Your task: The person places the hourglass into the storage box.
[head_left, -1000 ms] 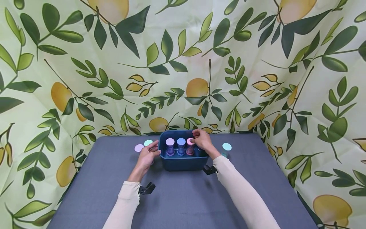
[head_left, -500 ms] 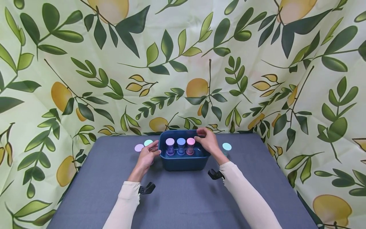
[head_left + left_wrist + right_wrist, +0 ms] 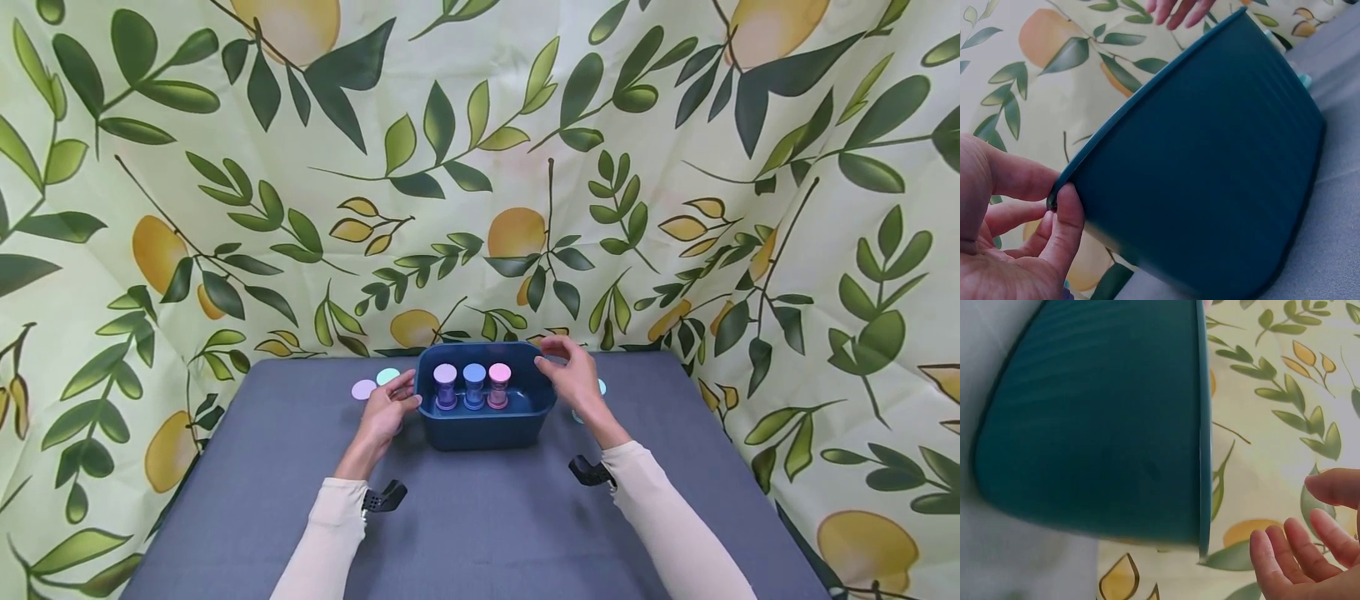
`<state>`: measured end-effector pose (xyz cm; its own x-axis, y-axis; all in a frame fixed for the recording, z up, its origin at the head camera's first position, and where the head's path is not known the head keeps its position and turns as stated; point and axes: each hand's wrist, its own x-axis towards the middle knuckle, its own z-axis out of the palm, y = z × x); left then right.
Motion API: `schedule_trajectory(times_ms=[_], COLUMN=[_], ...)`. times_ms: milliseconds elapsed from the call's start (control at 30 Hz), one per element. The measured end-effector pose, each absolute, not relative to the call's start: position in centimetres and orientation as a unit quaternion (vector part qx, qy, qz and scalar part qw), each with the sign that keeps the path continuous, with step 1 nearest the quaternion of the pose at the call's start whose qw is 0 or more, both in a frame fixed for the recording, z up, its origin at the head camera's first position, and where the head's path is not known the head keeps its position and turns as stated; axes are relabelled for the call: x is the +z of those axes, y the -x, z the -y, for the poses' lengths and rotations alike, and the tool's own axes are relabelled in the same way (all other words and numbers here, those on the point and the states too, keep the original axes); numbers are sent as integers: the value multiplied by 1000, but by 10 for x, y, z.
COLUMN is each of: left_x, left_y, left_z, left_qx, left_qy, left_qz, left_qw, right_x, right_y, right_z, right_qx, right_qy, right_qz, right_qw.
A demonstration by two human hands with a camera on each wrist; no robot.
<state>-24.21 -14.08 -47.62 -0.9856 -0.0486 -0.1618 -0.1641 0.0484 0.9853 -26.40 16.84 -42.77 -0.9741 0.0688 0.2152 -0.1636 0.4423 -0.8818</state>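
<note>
A dark blue plastic bin [image 3: 483,433] sits near the back of the table. Inside it stand three sand timers in a row: a purple one [image 3: 446,388], a blue one [image 3: 474,387] and a pink one [image 3: 498,387]. My left hand [image 3: 385,408] pinches the bin's rim at its left end; the left wrist view shows thumb and fingers on either side of the rim [image 3: 1147,87]. Just off the bin's right end is my right hand [image 3: 576,382], fingers loosely bent and holding nothing. In the right wrist view a gap separates those fingers [image 3: 1294,547] from the bin's wall [image 3: 1097,425].
Left of the bin, a purple-topped piece [image 3: 363,389] and a mint-topped piece [image 3: 387,377] stand partly behind my left hand. Another mint-topped piece [image 3: 602,387] is mostly hidden by my right hand. A fabric backdrop with leaves and lemons [image 3: 442,275] rises behind the grey table [image 3: 480,525].
My right hand has let go of the pink sand timer inside the bin and moved right, out past the bin's right rim. The left hand has stayed at the left rim.
</note>
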Motion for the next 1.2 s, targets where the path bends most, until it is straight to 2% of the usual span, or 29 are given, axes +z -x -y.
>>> schedule_trajectory(times_ms=[733, 1200], left_x=[-476, -477], left_y=[242, 242], left_z=[140, 141], left_qx=[683, 700], left_qy=[71, 61], left_qz=[-726, -710], left_qw=[45, 41], right_x=[-436, -460], right_y=[248, 259], right_z=[-223, -260], right_qx=[489, 484], right_qy=[-7, 17], right_qz=[859, 865], right_qw=[152, 131])
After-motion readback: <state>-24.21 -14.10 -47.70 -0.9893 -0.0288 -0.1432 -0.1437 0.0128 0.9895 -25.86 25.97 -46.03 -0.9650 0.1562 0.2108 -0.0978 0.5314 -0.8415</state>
